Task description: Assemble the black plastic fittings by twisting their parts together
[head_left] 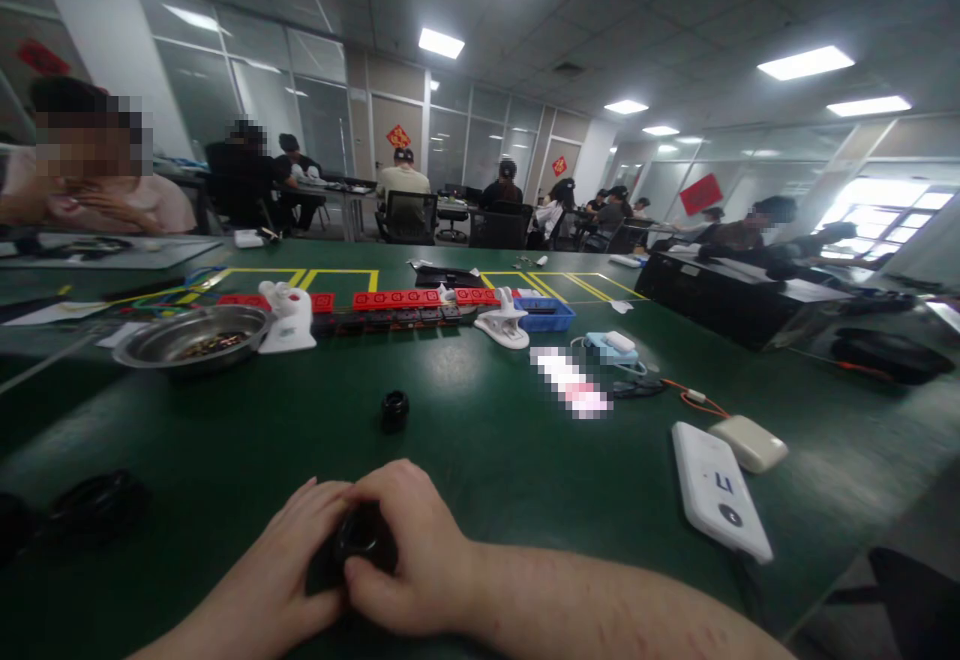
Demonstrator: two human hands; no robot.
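Observation:
Close to the table's near side, both my hands are wrapped round a black ring-shaped part [361, 532] with a hole in its middle. My left hand [281, 560] closes on it from the left, and my right hand [412, 550] grips it from the right with the thumb on its near rim. The fingers hide much of the part. A smaller black ring-shaped piece [394, 410] stands on the green table [495, 480] just beyond my hands. At the left lies another black rounded ring [101, 505], blurred, with a further dark piece beside it at the frame edge.
A metal bowl [135, 345] with small brassy pieces stands at the left. White clamp stands [289, 320], a red strip [397, 299] and a blue tray [562, 318] line the middle. A white device [720, 490] and a beige case [750, 440] lie right. Several people sit beyond.

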